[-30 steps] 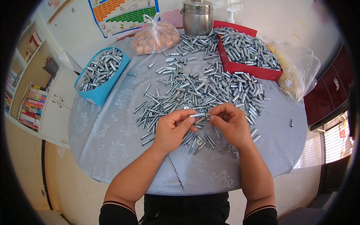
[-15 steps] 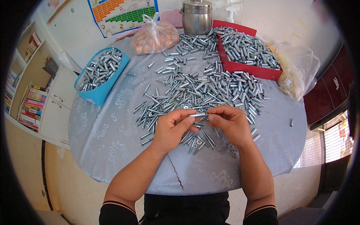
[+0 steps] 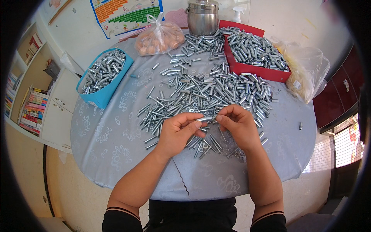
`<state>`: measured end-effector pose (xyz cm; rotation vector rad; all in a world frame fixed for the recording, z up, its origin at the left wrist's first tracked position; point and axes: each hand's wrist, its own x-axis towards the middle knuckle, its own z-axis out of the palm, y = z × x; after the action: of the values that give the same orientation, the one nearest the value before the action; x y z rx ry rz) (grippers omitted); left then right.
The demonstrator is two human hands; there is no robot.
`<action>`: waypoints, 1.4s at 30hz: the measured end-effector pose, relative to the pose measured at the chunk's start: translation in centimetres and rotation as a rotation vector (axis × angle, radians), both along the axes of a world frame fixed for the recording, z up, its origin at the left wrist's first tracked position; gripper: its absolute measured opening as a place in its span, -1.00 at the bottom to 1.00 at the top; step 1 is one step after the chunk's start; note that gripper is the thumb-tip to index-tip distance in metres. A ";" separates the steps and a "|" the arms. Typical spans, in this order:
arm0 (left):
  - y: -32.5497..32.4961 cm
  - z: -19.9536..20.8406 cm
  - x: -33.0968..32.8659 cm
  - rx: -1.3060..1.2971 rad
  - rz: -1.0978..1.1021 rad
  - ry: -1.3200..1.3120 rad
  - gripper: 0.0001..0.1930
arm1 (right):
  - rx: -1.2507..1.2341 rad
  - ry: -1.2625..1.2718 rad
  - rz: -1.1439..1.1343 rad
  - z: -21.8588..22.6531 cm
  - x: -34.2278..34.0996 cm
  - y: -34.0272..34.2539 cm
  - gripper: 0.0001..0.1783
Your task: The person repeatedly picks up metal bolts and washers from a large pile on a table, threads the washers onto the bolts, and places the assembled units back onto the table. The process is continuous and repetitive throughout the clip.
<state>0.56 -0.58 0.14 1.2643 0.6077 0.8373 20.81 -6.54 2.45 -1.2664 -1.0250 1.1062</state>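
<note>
Between finger and thumb, my left hand [image 3: 176, 132] pinches a shiny metal sleeve anchor [image 3: 204, 119] that lies crosswise above the pile. My right hand [image 3: 240, 128] is closed at the anchor's right end, thumb and forefinger pressed together there; the small part they grip is mostly hidden. Beneath and beyond both hands spreads a loose heap of metal sleeves and bolts [image 3: 201, 91]. Several long bolts [image 3: 214, 144] and flat washers [image 3: 204, 146] lie just in front of my fingers.
A blue bin [image 3: 106, 92] of assembled metal anchors stands at left, a red box [image 3: 259, 72] of them at back right. Behind are a bag of eggs [image 3: 159, 39] and a steel pot [image 3: 203, 19]. A clear plastic bag [image 3: 305, 71] sits at the right edge.
My right hand has shifted slightly up and right, its fingers rearranged at the anchor's end. My left hand holds almost still with the anchor.
</note>
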 end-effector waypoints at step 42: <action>0.3 0.5 -0.3 0.020 0.204 -0.054 -0.76 | 0.212 -1.197 -0.029 -2.1 -0.7 0.5 -0.82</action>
<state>0.26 -0.24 0.62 1.2073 0.6940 1.0454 20.08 -6.08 0.33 -1.7622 -1.9034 0.0863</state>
